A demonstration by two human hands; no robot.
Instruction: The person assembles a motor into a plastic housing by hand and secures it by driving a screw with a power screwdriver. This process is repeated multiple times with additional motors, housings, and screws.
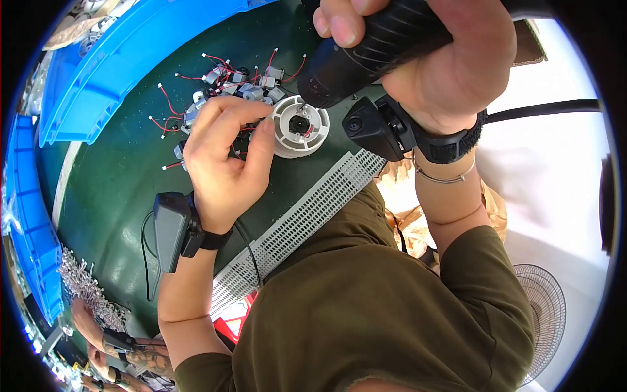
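A white round plastic housing (284,144) with a dark centre sits on the green table. At its left rim, the thumb and index finger of my left hand (225,153) pinch the edge. My right hand (467,68) is wrapped round a black power screwdriver (385,49), tilted down from the upper right. The driver's bit (304,104) meets the housing near its far rim. Beyond and behind my left hand lie several small silver motors (271,80) with red wires and white connectors, loosely heaped. Some are partly hidden by my left hand.
Blue plastic bins (124,72) line the far left of the green table (108,189). A grey perforated strip (307,212) runs along the near edge. Small metal parts (88,284) are piled lower left, beside another person's arm (91,326). A fan (542,313) stands lower right.
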